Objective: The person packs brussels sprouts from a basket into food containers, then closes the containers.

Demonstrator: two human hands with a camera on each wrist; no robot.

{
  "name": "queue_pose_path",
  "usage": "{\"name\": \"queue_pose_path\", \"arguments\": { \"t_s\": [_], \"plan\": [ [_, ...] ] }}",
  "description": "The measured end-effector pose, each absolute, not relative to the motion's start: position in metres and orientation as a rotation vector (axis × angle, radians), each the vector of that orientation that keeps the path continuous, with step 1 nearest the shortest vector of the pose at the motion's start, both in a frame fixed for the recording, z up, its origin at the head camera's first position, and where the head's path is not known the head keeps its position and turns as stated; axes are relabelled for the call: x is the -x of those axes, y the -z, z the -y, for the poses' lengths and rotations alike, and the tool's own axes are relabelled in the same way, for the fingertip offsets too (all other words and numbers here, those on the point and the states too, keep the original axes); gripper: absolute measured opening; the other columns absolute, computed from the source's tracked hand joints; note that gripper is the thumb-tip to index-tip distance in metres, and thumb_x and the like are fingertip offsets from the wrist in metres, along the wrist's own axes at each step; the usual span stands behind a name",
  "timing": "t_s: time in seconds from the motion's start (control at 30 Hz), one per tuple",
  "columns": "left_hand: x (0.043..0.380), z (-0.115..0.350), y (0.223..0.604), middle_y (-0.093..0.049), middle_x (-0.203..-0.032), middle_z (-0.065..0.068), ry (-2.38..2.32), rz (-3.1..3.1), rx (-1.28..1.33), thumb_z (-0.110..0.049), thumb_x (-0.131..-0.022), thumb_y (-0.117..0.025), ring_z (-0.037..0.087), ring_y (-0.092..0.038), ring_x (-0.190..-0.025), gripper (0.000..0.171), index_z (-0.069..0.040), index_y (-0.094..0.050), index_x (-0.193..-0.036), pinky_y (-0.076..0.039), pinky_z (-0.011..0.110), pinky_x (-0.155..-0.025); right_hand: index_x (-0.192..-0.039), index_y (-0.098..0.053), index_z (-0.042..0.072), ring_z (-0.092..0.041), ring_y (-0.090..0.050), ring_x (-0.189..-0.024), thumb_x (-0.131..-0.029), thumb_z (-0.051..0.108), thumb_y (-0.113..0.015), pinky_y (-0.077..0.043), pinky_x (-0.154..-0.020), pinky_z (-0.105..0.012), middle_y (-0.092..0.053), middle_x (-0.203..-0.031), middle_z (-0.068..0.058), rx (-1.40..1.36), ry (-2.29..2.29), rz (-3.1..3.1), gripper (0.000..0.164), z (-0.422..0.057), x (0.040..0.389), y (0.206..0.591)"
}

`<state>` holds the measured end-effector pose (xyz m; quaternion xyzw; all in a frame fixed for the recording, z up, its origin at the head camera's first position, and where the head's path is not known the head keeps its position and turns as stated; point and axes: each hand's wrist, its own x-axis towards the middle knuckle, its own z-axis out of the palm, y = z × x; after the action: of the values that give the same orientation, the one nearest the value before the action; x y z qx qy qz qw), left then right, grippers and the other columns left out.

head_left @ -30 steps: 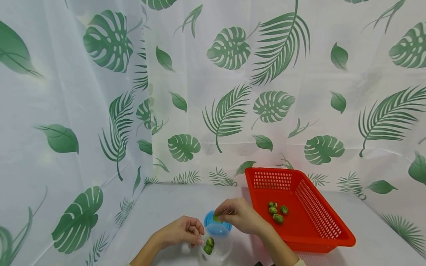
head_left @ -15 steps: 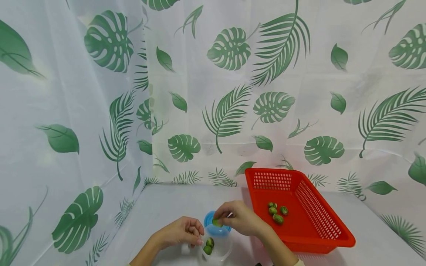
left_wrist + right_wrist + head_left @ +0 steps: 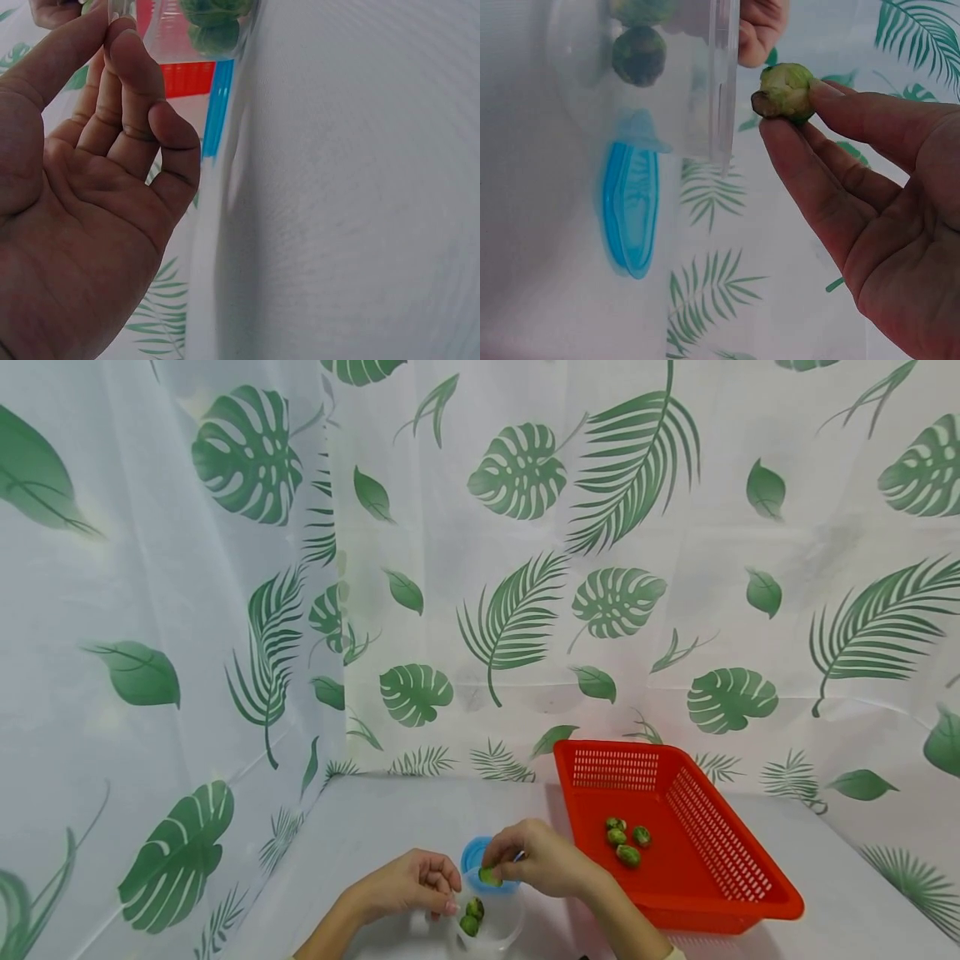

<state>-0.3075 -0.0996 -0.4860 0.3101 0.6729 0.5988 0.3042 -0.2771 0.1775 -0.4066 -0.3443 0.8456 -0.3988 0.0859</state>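
The left hand [image 3: 412, 887] pinched the rim of a clear tub [image 3: 512, 928] between thumb and forefinger, its other fingers loosely bent. The tub stood on a white table [image 3: 367, 814]; it looked like thin, light plastic, likely to flex if squeezed and to tip if knocked, so the rim seemed a sensible place to steady it. Inside, against the left wall, lay two sprouts [image 3: 469, 926]. A blue lid [image 3: 472, 850] lay on the table just beyond the tub.

Next came another sprout [image 3: 789, 84], held over the tub's opening, apart from the rim. The right hand [image 3: 547, 862] pinched it by its round sides between thumb and fingertips, leaving the cut stem end bare. It was probably light and firm, with smooth outer leaves that might slip or peel under a hard squeeze; a gentle grip round its middle should suit it.

Farthest right, a red basket [image 3: 786, 907] held four more sprouts [image 3: 628, 857].
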Motion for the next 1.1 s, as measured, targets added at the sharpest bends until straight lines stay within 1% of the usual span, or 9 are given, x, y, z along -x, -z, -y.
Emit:
{"name": "queue_pose_path", "arguments": {
  "t_s": [0.13,0.43,0.63,0.83,1.1],
  "plan": [
    [0.3087,0.1004,0.4878,-0.074,-0.083,-0.007,-1.582,-1.791,-0.825,-0.007,-0.093,-0.076,0.005,-0.066,-0.073,0.018,-0.006,-0.067,-0.109,-0.052,0.022,-0.069,-0.098,-0.081,0.012,-0.006,-0.066,-0.081,-0.094,0.006,-0.075,-0.057,-0.076,-0.022,-0.078,-0.093,0.0,1.041,1.175,-2.495,0.009,-0.1758,0.2777,0.41],
    [0.3079,0.1005,0.4869,-0.074,-0.083,-0.007,-1.585,-1.78,-0.826,-0.009,-0.093,-0.077,0.005,-0.065,-0.072,0.02,-0.004,-0.067,-0.11,-0.052,0.022,-0.068,-0.095,-0.082,0.01,-0.003,-0.064,-0.072,-0.091,0.003,-0.076,-0.057,-0.072,-0.022,-0.077,-0.086,0.0,1.031,1.157,-2.461,0.009,-0.174,0.2779,0.4151],
    [0.305,0.0995,0.4832,-0.073,-0.082,-0.006,-1.589,-1.789,-0.809,-0.007,-0.093,-0.076,0.006,-0.064,-0.071,0.019,-0.003,-0.067,-0.109,-0.053,0.024,-0.069,-0.094,-0.081,0.009,-0.006,-0.067,-0.072,-0.09,0.001,-0.078,-0.057,-0.071,-0.021,-0.077,-0.084,-0.002,1.006,1.172,-2.403,0.009,-0.1717,0.2741,0.4149],
    [0.3049,0.0993,0.484,-0.072,-0.081,-0.005,-1.591,-1.786,-0.813,-0.008,-0.091,-0.078,0.006,-0.064,-0.07,0.024,0.001,-0.066,-0.11,-0.052,0.024,-0.068,-0.093,-0.08,0.007,-0.006,-0.068,-0.072,-0.089,0.001,-0.078,-0.058,-0.072,-0.02,-0.076,-0.083,0.001,0.988,1.169,-2.368,0.007,-0.1699,0.2731,0.4167],
    [0.3063,0.0998,0.4837,-0.073,-0.081,-0.006,-1.574,-1.804,-0.801,-0.01,-0.091,-0.079,0.006,-0.064,-0.07,0.027,0.002,-0.065,-0.111,-0.052,0.023,-0.068,-0.092,-0.081,0.007,-0.007,-0.07,-0.074,-0.089,0.0,-0.078,-0.058,-0.072,-0.02,-0.077,-0.084,0.001,0.981,1.135,-2.359,0.008,-0.168,0.2721,0.4165]
  ]
}}
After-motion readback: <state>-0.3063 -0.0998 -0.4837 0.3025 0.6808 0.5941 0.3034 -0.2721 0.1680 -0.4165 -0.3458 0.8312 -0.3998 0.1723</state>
